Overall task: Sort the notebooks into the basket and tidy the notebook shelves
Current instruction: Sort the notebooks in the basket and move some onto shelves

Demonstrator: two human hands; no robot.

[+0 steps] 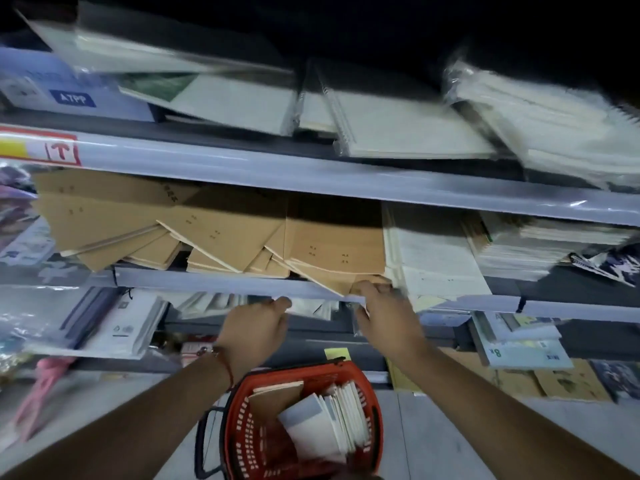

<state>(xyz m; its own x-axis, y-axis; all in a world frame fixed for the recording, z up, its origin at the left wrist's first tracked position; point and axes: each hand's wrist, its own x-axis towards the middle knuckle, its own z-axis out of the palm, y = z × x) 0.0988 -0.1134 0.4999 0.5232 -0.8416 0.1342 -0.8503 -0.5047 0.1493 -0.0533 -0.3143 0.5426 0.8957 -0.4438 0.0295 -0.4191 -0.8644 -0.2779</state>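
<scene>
Both hands reach up to the middle shelf (221, 284); the right hand (382, 315) has its fingers curled over the front corner of a brown notebook (341, 251) that juts past the shelf lip, thumb underneath, so it grips that corner, though the fingertips are partly hidden by the cover; the left hand (258, 322) sits just below the lip with its fingers bent toward the edge, and whether they press the lip or hold anything cannot be told, since the tips are blurred; the two hands are near each other but apart; more brown notebooks (145, 220) lie fanned and askew along the same shelf, with a white stack (440, 258) just to the right; the top shelf (311, 168) carries wrapped pads (408, 129), smeared by motion blur and fading into darkness above; the lower shelves are dim and their labels unreadable; the red basket (242, 434) stands on the floor between the forearms, holding a brown notebook and several white ones on edge, its near rim cut off by the frame.
</scene>
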